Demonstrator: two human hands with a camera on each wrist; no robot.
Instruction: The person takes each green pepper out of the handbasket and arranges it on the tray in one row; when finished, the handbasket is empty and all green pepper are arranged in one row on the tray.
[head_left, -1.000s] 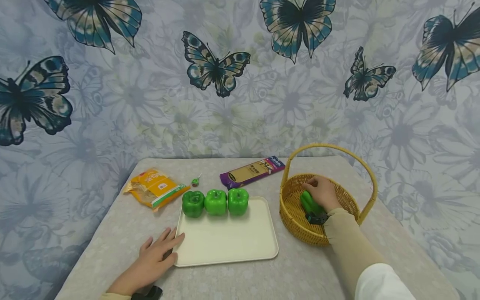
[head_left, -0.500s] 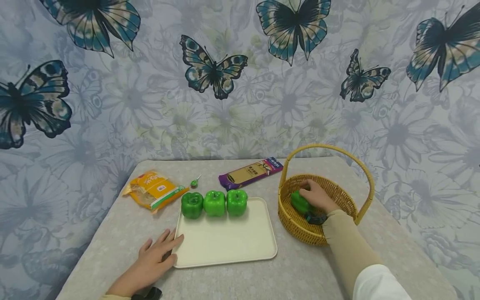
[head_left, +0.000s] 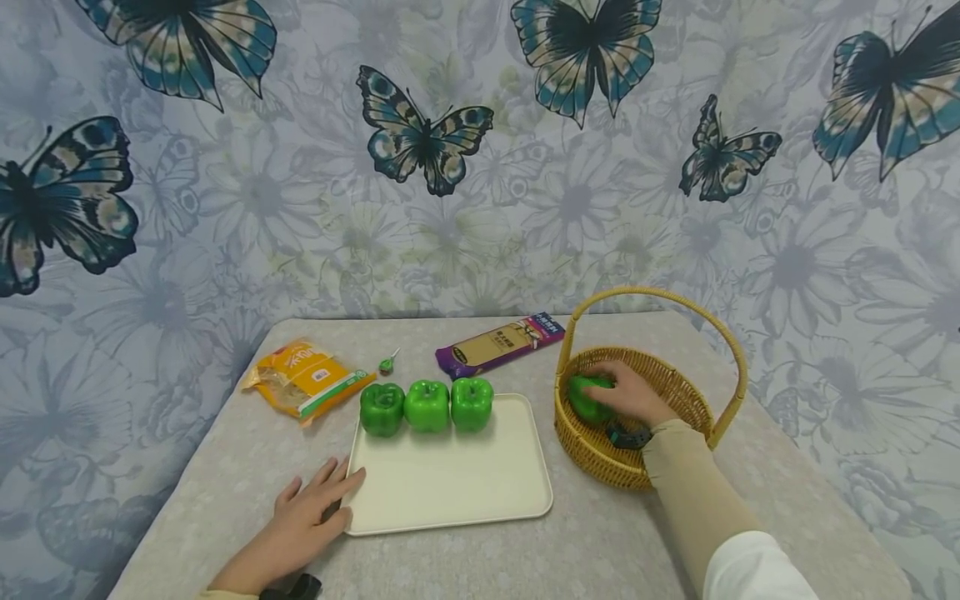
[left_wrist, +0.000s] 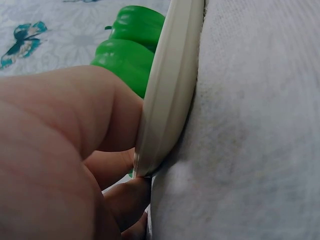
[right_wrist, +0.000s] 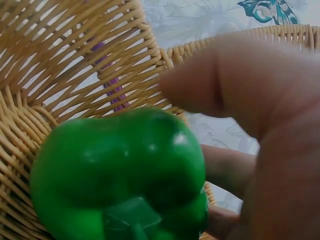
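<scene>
My right hand point(head_left: 626, 392) reaches into a wicker basket point(head_left: 678, 392) and grips a green bell pepper point(head_left: 583, 398), seen close up as a glossy green pepper point(right_wrist: 120, 175) against the weave point(right_wrist: 60, 60). A cream tray point(head_left: 450, 479) lies in the middle of the table with three green peppers point(head_left: 426, 406) in a row along its far edge. My left hand point(head_left: 303, 521) rests flat on the table, fingers straight against the tray's near left corner point(left_wrist: 170, 100); two green peppers point(left_wrist: 132, 47) show beyond that rim.
A yellow snack packet point(head_left: 303, 379) and a small green lollipop point(head_left: 387, 363) lie left of the tray. A purple packet point(head_left: 498, 343) sits behind it. The basket's arched handle point(head_left: 660, 293) rises over my right hand. A butterfly-print cloth point(head_left: 450, 167) hangs behind the table.
My right hand has shifted the pepper leftward inside the basket, toward its left wall. The left hand has stayed by the tray corner.
</scene>
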